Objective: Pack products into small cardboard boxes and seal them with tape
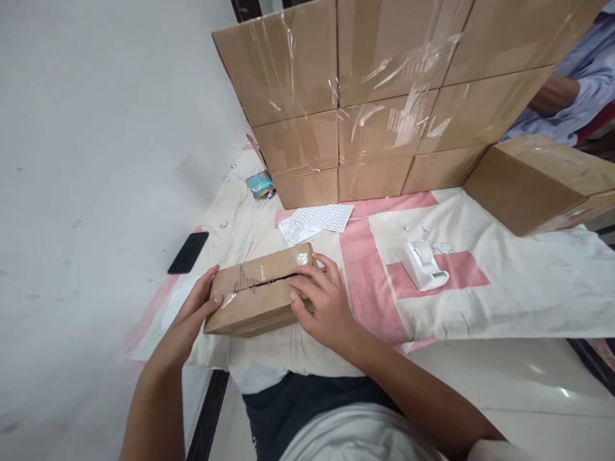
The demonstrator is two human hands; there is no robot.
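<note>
A small brown box [259, 298] lies on a white and pink cloth [504, 301] spread on the floor, close to the person. The left hand [195, 314] grips the box's left end with its fingers wrapped around the edge. The right hand [321, 301] lies flat on the right side, with fingertips pressing down near the middle seam.

The flaps on top are folded down, and shiny tape already shows at both ends. The dark line down the middle still looks open, so the box seems closed but not fully sealed yet.

To the right, well apart from the box, sits a white tape holder [423, 264]. Just beyond the box lie sheets of small stickers [317, 221]. Farther off stands a wall of taped boxes [384, 96] that look finished. A black phone [188, 252] lies on the left. Another person's sleeve [583, 83] shows at the far right.
</note>
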